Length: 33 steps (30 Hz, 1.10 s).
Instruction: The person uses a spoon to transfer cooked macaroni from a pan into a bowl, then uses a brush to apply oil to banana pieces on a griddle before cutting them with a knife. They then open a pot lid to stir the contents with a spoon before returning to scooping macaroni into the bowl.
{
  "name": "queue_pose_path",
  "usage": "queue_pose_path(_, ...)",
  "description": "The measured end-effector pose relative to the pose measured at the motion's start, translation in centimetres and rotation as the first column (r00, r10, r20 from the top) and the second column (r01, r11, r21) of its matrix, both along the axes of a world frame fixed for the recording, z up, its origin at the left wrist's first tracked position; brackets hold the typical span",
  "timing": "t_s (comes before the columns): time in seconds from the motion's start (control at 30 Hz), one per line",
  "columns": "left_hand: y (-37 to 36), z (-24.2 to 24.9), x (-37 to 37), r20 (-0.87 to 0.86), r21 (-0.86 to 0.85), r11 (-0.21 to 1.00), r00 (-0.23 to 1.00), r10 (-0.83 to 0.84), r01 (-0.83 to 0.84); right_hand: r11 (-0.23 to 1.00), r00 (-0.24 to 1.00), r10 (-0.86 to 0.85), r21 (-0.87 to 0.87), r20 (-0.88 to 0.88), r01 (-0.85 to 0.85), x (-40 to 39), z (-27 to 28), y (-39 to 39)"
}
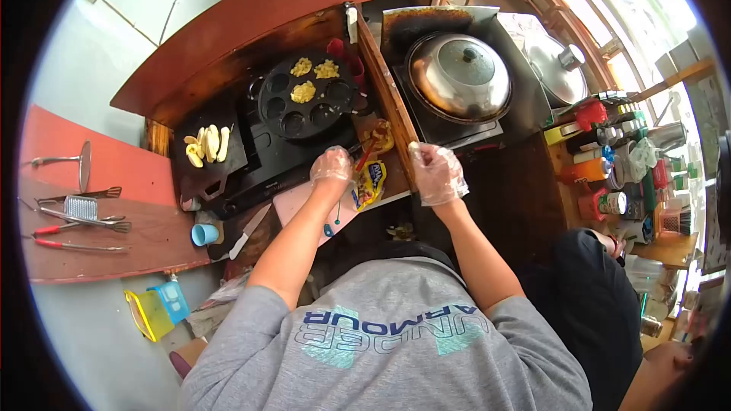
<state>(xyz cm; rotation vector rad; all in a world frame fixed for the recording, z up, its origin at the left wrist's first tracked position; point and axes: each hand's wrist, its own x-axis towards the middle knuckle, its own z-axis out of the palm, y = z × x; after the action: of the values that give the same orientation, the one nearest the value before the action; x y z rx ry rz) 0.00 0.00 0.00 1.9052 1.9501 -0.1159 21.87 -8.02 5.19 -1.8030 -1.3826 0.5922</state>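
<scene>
One divider separates left hand from right hand.

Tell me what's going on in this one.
A person in a grey T-shirt stands at a black stove with both hands in clear plastic gloves. The left hand is over the stove's front edge, the right by a wooden partition; whether either holds anything is unclear. Lumpy yellow food sits in three wells of a round black pan, with other wells unfilled.
</scene>
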Motion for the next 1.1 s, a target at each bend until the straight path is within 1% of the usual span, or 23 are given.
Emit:
queue_pose_path(0.03,0.9,-0.6,0.5,-0.014,-0.029,0.999,0.999,-0.042,0.041,0.999,0.998,0.03,0.029,0.047,-0.031,-0.3,0.1,0.0)
queue_pose_path(0.07,1.7,-1.1,0.9,-0.026,-0.061,0.995,0.996,-0.085,0.084,0.987,0.982,0.042,0.147,0.186,-0.07,-0.4,-1.2,0.1)
queue_pose_path(0.1,1.6,-1.0,1.7,-0.034,-0.095,0.991,0.995,-0.094,0.09,0.984,0.978,0.09,0.138,0.187,-0.117,-0.5,-1.2,-0.5)
queue_pose_path(0.17,2.9,-0.9,3.4,-0.151,-0.166,0.981,0.98,-0.128,0.103,0.96,0.95,0.069,0.239,0.304,-0.146,-0.2,-3.1,0.2)
queue_pose_path(0.27,3.5,-0.3,3.7,-0.137,-0.16,0.982,0.983,-0.12,0.097,0.956,0.947,-0.001,0.278,0.32,-0.093,-0.5,-4.3,0.8)
queue_pose_path(0.3,3.4,0.1,3.6,-0.14,-0.167,0.98,0.982,-0.127,0.103,0.959,0.949,-0.005,0.272,0.315,-0.086,-0.4,-4.5,0.8)
queue_pose_path(0.37,3.0,0.7,3.1,-0.11,-0.165,0.984,0.99,-0.086,0.067,0.953,0.949,-0.005,0.29,0.315,-0.091,-0.4,-4.9,0.9)
queue_pose_path(0.4,2.9,-0.3,2.5,-0.12,-0.175,0.982,0.989,-0.091,0.069,0.952,0.956,0.006,0.292,0.292,-0.095,-0.4,-4.6,0.8)
queue_pose_path(0.47,3.0,-2.9,1.2,-0.099,-0.06,0.997,0.994,-0.049,0.043,0.956,0.955,-0.002,0.281,0.297,-0.086,-0.6,-4.1,0.8)
queue_pose_path(0.5,2.8,-2.9,0.8,-0.105,-0.063,0.997,0.993,-0.053,0.046,0.957,0.952,-0.005,0.277,0.305,-0.084,-0.6,-4.0,0.7)
queue_pose_path(0.57,2.2,-2.8,0.0,-0.067,-0.028,0.992,0.99,-0.123,0.121,0.955,0.956,-0.004,0.286,0.292,-0.083,-0.6,-3.8,0.6)
queue_pose_path(0.7,2.6,-2.3,0.2,-0.045,-0.03,0.991,0.991,-0.129,0.128,0.944,0.957,-0.026,0.323,0.29,-0.072,-0.8,-3.9,0.8)
queue_pose_path(0.77,3.1,-2.8,0.7,-0.062,0.011,0.987,0.985,-0.159,0.16,0.944,0.954,-0.035,0.322,0.298,-0.066,-0.8,-4.0,0.9)
queue_pose_path(0.9,3.8,-2.6,2.1,-0.053,0.001,0.981,0.979,-0.195,0.196,0.943,0.95,-0.041,0.325,0.309,-0.065,-0.9,-3.9,0.8)
queue_pose_path(0.97,4.3,-2.3,3.1,0.055,0.029,0.998,0.996,-0.065,0.063,0.943,0.947,-0.042,0.325,0.317,-0.067,-0.9,-3.8,0.9)
queue_pose_path(1.0,4.6,-2.5,3.6,0.057,0.028,0.997,0.996,-0.068,0.066,0.944,0.946,-0.043,0.324,0.322,-0.067,-0.9,-3.7,0.9)
queue_pose_path(1.07,4.9,-3.1,4.1,0.126,0.083,0.994,0.989,-0.081,0.071,0.947,0.949,-0.042,0.316,0.314,-0.062,-0.9,-3.6,0.9)
queue_pose_path(1.1,4.8,-3.5,3.8,0.125,0.079,0.994,0.989,-0.082,0.072,0.949,0.952,-0.037,0.309,0.303,-0.062,-1.0,-3.5,0.7)
